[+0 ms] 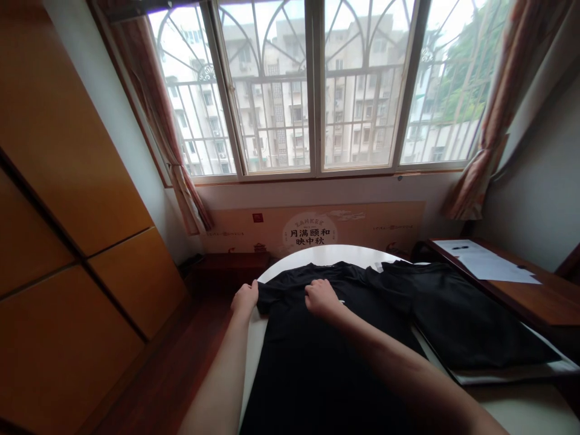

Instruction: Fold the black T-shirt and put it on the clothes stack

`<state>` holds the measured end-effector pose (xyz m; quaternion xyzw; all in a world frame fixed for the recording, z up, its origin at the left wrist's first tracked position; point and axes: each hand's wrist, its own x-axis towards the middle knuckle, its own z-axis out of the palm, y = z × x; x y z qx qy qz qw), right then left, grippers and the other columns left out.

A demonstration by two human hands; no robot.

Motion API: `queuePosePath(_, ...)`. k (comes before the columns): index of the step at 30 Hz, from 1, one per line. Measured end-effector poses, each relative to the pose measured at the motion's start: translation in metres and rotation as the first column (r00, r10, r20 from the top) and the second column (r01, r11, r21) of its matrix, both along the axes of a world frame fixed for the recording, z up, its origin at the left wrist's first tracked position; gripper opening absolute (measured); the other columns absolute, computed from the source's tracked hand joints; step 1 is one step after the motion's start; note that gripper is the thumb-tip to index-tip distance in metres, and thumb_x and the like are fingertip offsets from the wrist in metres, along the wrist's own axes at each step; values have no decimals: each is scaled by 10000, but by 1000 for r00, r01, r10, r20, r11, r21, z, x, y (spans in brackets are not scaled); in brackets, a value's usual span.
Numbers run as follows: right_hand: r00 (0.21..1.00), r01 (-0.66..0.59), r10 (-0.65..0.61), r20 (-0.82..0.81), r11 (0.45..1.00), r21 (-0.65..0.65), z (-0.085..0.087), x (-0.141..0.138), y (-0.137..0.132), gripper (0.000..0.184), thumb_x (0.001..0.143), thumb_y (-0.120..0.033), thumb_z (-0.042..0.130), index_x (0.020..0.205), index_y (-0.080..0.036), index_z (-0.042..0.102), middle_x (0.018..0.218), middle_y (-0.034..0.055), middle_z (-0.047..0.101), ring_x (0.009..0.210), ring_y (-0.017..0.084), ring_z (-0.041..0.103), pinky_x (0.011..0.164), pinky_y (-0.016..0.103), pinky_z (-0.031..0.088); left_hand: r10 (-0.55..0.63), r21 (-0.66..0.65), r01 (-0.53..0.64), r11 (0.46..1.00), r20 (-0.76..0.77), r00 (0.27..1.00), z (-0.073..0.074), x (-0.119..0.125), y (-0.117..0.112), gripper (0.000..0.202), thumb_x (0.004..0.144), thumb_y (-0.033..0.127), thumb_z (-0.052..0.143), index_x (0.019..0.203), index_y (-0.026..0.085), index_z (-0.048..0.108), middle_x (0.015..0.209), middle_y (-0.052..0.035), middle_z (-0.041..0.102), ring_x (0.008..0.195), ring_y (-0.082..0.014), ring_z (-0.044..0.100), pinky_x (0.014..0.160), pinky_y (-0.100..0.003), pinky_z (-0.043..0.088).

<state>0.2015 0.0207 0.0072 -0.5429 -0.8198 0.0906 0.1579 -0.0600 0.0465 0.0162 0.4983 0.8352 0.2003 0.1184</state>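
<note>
A black T-shirt lies spread over a white round table, its collar end toward the window and its lower part running toward me. My left hand is closed on the end of the left sleeve, at the table's left edge. On the upper chest of the shirt, my right hand is curled with its fingers bent down onto the fabric; the fingertips are partly hidden. A small white mark shows beside the right wrist.
To the right lie more black garments over a pale flat layer. Papers rest on a wooden side table. Wooden cabinets stand at the left, and a printed banner lines the wall below the barred window.
</note>
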Motion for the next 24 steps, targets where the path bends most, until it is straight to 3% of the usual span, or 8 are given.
queuePosePath(3, 996, -52, 52, -77, 999, -2, 6, -26, 37, 416, 933, -203, 440, 1249, -178, 709, 1252, 114, 694, 1168, 241, 627, 1041, 315, 444, 39, 44, -41, 998, 36, 999, -14, 2, 7, 485, 943, 561, 419, 1050, 187, 709, 1125, -215, 736, 1065, -400, 686, 793, -435, 518)
queuePosePath(7, 988, -92, 88, -128, 996, -21, -3, -54, 80, 495, 928, -135, 407, 1356, -179, 652, 1368, 60, 658, 1269, 204, 595, 1103, 257, 413, 4, 122, -13, 992, 76, 997, -29, -1, 3, 289, 872, 488, 584, 910, 222, 690, 1063, -173, 747, 1063, -394, 673, 806, -413, 500)
queuePosePath(12, 990, -100, 91, -105, 992, -83, -28, -72, 108, 477, 916, -166, 464, 1354, -164, 655, 1385, 92, 642, 1294, 243, 586, 1126, 314, 419, -93, 306, 37, 951, 172, 981, -37, -11, 6, 189, 914, 379, 516, 811, 240, 594, 892, -89, 725, 942, -306, 689, 809, -358, 486)
queuePosePath(15, 992, -104, 97, -76, 990, -96, -42, -76, 111, 482, 939, -266, 503, 1395, -149, 609, 1495, 128, 539, 1403, 275, 482, 1197, 410, 343, -168, 409, 48, 911, 264, 950, -44, -10, 15, 162, 913, 367, 520, 821, 240, 559, 863, -57, 706, 896, -259, 694, 805, -325, 506)
queuePosePath(19, 995, -88, 84, -51, 992, -92, -56, -79, 108, 575, 1000, -394, 421, 1535, -183, 437, 1622, 113, 364, 1533, 309, 258, 1247, 582, 139, -250, 500, 15, 866, 407, 879, -57, -4, 29, 168, 845, 288, 611, 968, 213, 524, 996, -88, 716, 937, -222, 717, 810, -294, 557)
queuePosePath(24, 998, -50, 47, -32, 992, -117, -64, -79, 106, 615, 1025, -485, 317, 1589, -242, 337, 1669, 87, 257, 1561, 322, 154, 1225, 642, 32, -309, 585, -34, 810, 476, 824, -62, -4, 32, 312, 793, 172, 605, 1091, 192, 515, 1090, -107, 716, 1014, -211, 718, 852, -292, 580)
